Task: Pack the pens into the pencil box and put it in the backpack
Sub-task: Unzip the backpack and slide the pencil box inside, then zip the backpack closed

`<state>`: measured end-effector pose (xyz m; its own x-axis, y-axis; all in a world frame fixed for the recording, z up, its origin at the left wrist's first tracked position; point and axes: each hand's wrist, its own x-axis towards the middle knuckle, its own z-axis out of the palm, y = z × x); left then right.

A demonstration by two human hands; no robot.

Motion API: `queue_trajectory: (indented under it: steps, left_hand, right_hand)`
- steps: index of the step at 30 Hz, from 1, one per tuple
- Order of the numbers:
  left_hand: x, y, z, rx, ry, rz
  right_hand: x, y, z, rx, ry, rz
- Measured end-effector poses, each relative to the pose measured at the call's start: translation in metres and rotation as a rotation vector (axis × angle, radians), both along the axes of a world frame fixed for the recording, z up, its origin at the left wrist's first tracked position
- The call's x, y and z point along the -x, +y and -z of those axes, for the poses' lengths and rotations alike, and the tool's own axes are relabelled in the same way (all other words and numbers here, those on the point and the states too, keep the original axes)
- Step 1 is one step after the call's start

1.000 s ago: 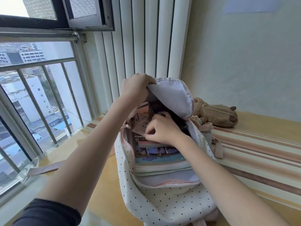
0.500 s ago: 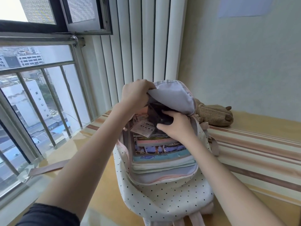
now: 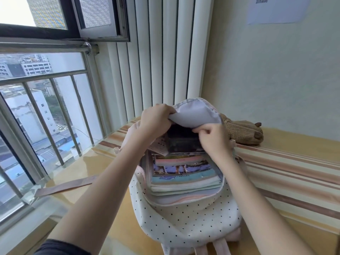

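Left hand (image 3: 156, 120) still gripping the backpack (image 3: 184, 221) flap edge, dark pencil box (image 3: 181, 140) now tucked deep under the flap atop stacked books (image 3: 184, 175), right hand (image 3: 214, 138) risen off the box, fingers now pinching the flap rim.

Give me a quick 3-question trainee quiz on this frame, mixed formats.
1. True or false: the backpack is zipped shut.
2. What does the left hand grip? A) the backpack's top flap B) a pen C) the window rail
3. Fill in: behind the backpack, to its right, lies a brown ___.

Key: 1. False, it is open, with the books showing inside. 2. A. 3. plush toy.
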<state>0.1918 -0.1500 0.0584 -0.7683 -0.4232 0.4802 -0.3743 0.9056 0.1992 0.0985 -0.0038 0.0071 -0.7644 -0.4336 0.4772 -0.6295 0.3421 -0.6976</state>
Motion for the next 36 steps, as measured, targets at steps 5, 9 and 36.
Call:
queue_trajectory:
  steps: [5, 9, 36]
  left_hand:
    - [-0.022, 0.014, 0.02, -0.171, -0.044, 0.153]
    - [-0.047, 0.023, 0.024, -0.605, 0.21, 0.351]
    - [-0.106, -0.042, 0.09, -0.59, -0.097, -0.104]
  right_hand:
    - [0.015, 0.026, -0.022, 0.262, -0.064, 0.106]
    - [0.011, 0.027, -0.023, 0.068, -0.319, -0.203]
    - [-0.113, -0.042, 0.03, -0.334, 0.206, -0.588]
